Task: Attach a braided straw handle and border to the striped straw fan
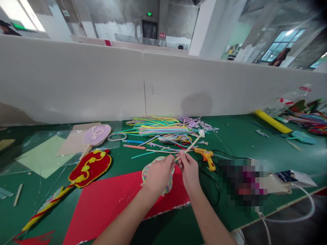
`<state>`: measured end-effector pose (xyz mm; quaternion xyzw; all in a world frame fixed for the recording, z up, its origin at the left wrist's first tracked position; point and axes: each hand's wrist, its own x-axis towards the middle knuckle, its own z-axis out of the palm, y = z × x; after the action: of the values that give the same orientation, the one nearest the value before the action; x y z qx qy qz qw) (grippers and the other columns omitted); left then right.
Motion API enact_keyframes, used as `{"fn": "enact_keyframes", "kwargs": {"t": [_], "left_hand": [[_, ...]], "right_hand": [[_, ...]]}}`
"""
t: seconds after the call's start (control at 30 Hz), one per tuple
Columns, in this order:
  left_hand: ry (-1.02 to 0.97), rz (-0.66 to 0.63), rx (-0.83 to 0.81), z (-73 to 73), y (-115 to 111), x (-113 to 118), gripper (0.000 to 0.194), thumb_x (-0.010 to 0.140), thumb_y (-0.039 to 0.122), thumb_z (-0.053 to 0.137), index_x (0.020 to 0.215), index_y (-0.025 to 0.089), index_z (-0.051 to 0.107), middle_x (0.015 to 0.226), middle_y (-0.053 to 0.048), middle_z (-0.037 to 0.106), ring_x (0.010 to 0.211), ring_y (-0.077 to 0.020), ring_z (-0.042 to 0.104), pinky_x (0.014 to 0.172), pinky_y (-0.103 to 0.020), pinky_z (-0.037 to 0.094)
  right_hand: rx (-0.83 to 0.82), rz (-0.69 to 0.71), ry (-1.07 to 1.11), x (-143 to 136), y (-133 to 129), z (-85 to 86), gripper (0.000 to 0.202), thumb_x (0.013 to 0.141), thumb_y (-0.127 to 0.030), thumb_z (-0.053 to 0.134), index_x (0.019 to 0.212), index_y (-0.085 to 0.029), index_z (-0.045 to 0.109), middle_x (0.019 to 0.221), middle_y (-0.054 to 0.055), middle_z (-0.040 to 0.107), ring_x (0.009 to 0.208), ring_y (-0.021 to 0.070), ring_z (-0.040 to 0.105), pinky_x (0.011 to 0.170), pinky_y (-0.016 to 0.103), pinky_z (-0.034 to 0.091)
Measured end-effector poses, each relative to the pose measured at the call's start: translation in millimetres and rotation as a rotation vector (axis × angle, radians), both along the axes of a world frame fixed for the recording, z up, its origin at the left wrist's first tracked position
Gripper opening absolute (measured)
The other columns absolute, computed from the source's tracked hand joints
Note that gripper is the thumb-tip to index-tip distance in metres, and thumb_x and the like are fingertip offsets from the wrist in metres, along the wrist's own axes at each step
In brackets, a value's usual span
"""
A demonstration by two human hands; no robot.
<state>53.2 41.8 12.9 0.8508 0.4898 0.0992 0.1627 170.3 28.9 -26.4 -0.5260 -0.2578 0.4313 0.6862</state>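
Note:
Above a red sheet (109,200) my left hand (160,172) and my right hand (187,166) are close together. Both are closed on a pale pipe cleaner stem (192,144), which slants up to a white fluffy tip (201,133). Under my left hand lies a striped pastel round piece (146,174), partly covered by the hand. A yellow glue gun (206,157) rests just right of my right hand. Behind the hands is a pile of pastel pipe cleaners (163,128).
On the left lie a red fan-shaped craft (90,167) with a twisted handle, a lilac round fan (97,134) and a pale green sheet (46,156). A yellow bar (273,121) and a plastic bottle (288,100) are at the right. A white partition (102,81) borders the green table.

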Motion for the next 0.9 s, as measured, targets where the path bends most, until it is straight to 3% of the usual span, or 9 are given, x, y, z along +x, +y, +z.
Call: {"fn": "enact_keyframes", "kwargs": {"t": [0.2, 0.33, 0.4, 0.47, 0.6, 0.67, 0.73, 0.8, 0.9], "left_hand": [[0.075, -0.075, 0.148, -5.8, 0, 1, 0.017, 0.095, 0.022, 0.037, 0.094, 0.018, 0.053, 0.086, -0.007, 0.066, 0.078, -0.0203, 0.064, 0.063, -0.026, 0.041], [0.110, -0.092, 0.089, -2.3, -1, 0, 0.017, 0.090, 0.012, 0.038, 0.097, 0.018, 0.054, 0.090, -0.009, 0.066, 0.080, -0.0218, 0.064, 0.064, -0.028, 0.041], [0.012, -0.051, -0.017, -0.4, -1, 0, 0.019, 0.091, 0.014, 0.036, 0.092, 0.019, 0.054, 0.082, -0.006, 0.066, 0.075, -0.0206, 0.064, 0.062, -0.027, 0.040], [-0.234, -0.034, -0.178, 0.0, 0, -1, 0.022, 0.091, 0.019, 0.034, 0.081, 0.020, 0.053, 0.069, -0.002, 0.064, 0.067, -0.0176, 0.062, 0.061, -0.025, 0.039], [-0.906, -0.068, -0.798, -4.4, 2, -1, 0.026, 0.085, 0.038, 0.043, 0.067, 0.019, 0.045, 0.050, 0.003, 0.052, 0.045, -0.0122, 0.053, 0.052, -0.023, 0.040], [-1.120, -0.037, -1.111, -7.8, 2, -1, 0.027, 0.075, 0.042, 0.056, 0.069, 0.017, 0.048, 0.048, 0.004, 0.050, 0.038, -0.0102, 0.048, 0.044, -0.021, 0.036], [-1.236, 0.020, -1.293, -10.4, 1, 0, 0.026, 0.065, 0.036, 0.065, 0.073, 0.015, 0.053, 0.048, 0.004, 0.049, 0.037, -0.0080, 0.045, 0.041, -0.020, 0.032], [-1.269, 0.047, -1.357, -11.3, 1, 2, 0.027, 0.063, 0.034, 0.067, 0.076, 0.014, 0.055, 0.048, 0.005, 0.048, 0.036, -0.0070, 0.044, 0.040, -0.019, 0.031], [-1.133, -0.015, -1.158, -9.5, 0, 4, 0.027, 0.075, 0.042, 0.057, 0.075, 0.016, 0.051, 0.049, 0.004, 0.050, 0.038, -0.0093, 0.047, 0.043, -0.020, 0.034]], "right_hand": [[-0.016, -0.060, -0.111, -2, -2, -2.1, 0.036, 0.073, -0.050, 0.066, 0.062, -0.016, 0.061, 0.050, -0.006, 0.041, 0.049, 0.0079, 0.034, 0.048, 0.023, 0.028], [-0.025, -0.061, -0.145, -2, -4, -3.2, 0.036, 0.075, -0.050, 0.064, 0.065, -0.015, 0.063, 0.051, -0.005, 0.044, 0.050, 0.0076, 0.037, 0.049, 0.022, 0.030], [-0.003, -0.027, -0.113, -1, -4, -1.5, 0.034, 0.074, -0.049, 0.066, 0.067, -0.015, 0.064, 0.054, -0.004, 0.047, 0.052, 0.0081, 0.040, 0.051, 0.022, 0.033], [0.030, 0.031, -0.026, 0, -5, 2.5, 0.033, 0.072, -0.048, 0.068, 0.067, -0.015, 0.064, 0.054, -0.004, 0.048, 0.052, 0.0087, 0.043, 0.050, 0.023, 0.035], [0.079, 0.141, 0.153, 1, -7, 13.3, 0.033, 0.068, -0.048, 0.072, 0.063, -0.017, 0.060, 0.052, -0.004, 0.047, 0.045, 0.0080, 0.041, 0.045, 0.022, 0.035], [0.127, 0.165, 0.182, 2, -8, 16.2, 0.033, 0.068, -0.047, 0.072, 0.061, -0.018, 0.059, 0.053, -0.004, 0.046, 0.045, 0.0073, 0.039, 0.044, 0.022, 0.033], [0.191, 0.185, 0.198, 3, -8, 16.1, 0.035, 0.069, -0.048, 0.071, 0.058, -0.018, 0.057, 0.054, -0.004, 0.044, 0.046, 0.0070, 0.037, 0.045, 0.022, 0.032], [0.227, 0.196, 0.209, 4, -7, 14.0, 0.038, 0.069, -0.050, 0.070, 0.056, -0.018, 0.056, 0.053, -0.004, 0.041, 0.046, 0.0068, 0.035, 0.044, 0.022, 0.031], [0.172, 0.187, 0.212, 6, -4, 11.0, 0.036, 0.069, -0.049, 0.071, 0.057, -0.018, 0.056, 0.052, -0.005, 0.041, 0.044, 0.0065, 0.034, 0.041, 0.021, 0.029]]}}
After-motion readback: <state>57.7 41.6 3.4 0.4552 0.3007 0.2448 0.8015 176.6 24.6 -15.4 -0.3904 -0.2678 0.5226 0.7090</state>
